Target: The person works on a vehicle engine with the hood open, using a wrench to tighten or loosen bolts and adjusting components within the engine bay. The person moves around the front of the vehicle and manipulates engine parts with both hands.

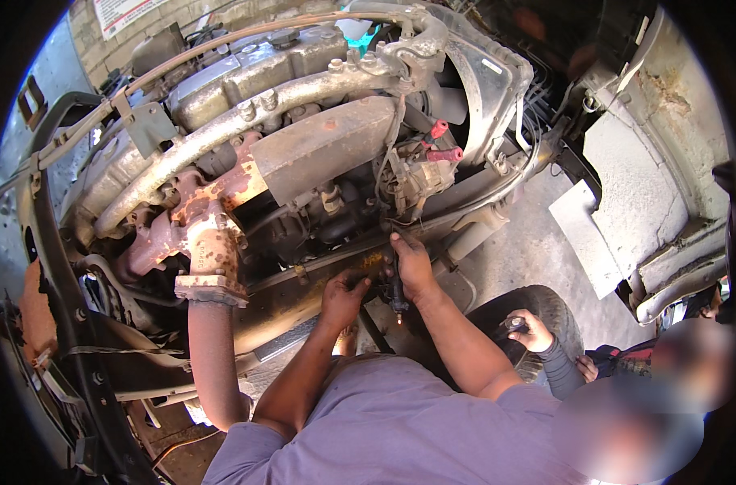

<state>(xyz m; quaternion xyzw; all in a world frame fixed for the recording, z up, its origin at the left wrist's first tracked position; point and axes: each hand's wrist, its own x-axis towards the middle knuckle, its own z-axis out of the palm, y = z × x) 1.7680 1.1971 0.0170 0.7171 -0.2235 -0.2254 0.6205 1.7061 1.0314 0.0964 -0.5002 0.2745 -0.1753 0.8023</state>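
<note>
My right hand [412,265] is closed round a dark, rod-shaped part [398,293] with a brass-coloured tip pointing down. It is held upright beside the engine's lower side, below the alternator [420,179]. To its left, my left hand [343,299] is curled with thumb and fingers together, close to the frame rail [280,322]. What those fingers hold, if anything, is hidden. Above both hands lies the engine [255,69], with a boxy metal heat shield [323,145] and a rusty exhaust manifold [191,214].
A thick rusty exhaust pipe [214,356] drops beside my left arm. At right, another person's hand [532,330] holds a small dark round object [514,324], near a tyre [558,311]. Red-capped cables [444,153] stick up by the alternator. A pale body panel [638,178] stands far right.
</note>
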